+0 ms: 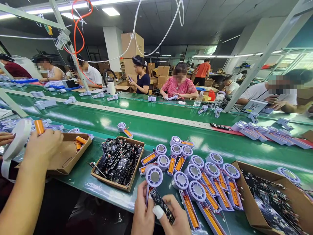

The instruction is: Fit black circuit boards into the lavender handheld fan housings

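Green conveyor belt (156, 138) crowded with purple housings (196, 191)

You've got a board tray (117, 183) on the belt (156, 130). Fan housings (194, 172) right of it, battery tray (70, 160) left.

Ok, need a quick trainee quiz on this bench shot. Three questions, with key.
1. What does the right hand hold: a black circuit board or a roll of tape?
2. True or false: the left hand grips a lilac round-headed housing.
3. Fill in: the cardboard tray left of the hands holds black circuit ____.

Key: 1 black circuit board; 2 true; 3 boards.
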### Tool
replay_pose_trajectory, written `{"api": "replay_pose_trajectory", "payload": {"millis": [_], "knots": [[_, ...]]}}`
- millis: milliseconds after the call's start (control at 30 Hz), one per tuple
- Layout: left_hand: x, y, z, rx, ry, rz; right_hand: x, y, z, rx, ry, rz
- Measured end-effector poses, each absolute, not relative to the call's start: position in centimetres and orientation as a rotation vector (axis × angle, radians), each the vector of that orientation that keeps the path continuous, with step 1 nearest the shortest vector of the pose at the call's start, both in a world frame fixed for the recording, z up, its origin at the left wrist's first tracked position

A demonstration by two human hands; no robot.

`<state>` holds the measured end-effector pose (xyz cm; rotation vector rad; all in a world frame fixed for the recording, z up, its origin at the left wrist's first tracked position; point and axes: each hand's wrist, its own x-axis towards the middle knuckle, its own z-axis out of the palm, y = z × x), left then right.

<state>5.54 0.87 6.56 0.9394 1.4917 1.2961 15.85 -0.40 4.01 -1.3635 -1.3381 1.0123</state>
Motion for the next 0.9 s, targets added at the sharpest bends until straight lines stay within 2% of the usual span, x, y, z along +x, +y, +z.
{"api": "replay_pose_trajectory", "payload": {"millis": [167,233,433,600,700,900], "knots": [[5.5,1.3,6.4,0.983,1.46,1.285,16.1,-1.1,2.3,-1.359,-1.486,0.458],[5.2,1.5,6.7,0.942,1.377,1.251,16.4,-1.0,2.0,-1.356,-1.551,0.338],[5.3,2.1,8.7,0.51,0.993,1.276,16.6,-0.4,2.1,-1.288,-1.545,0.349],[5.3,2.8,10.8,0.482,1.031,1.315,16.2,-0.6,1.8,-1.259,-1.552,0.325],[1.8,4.4,13.7,0.514,1.101,1.353,16.3,-0.7,1.6,-1.246,-1.573,0.3],[-11.2,10.9,22.7,0.592,1.261,1.531,17.0,-0.9,1.4,-1.265,-1.615,0.255]]}}
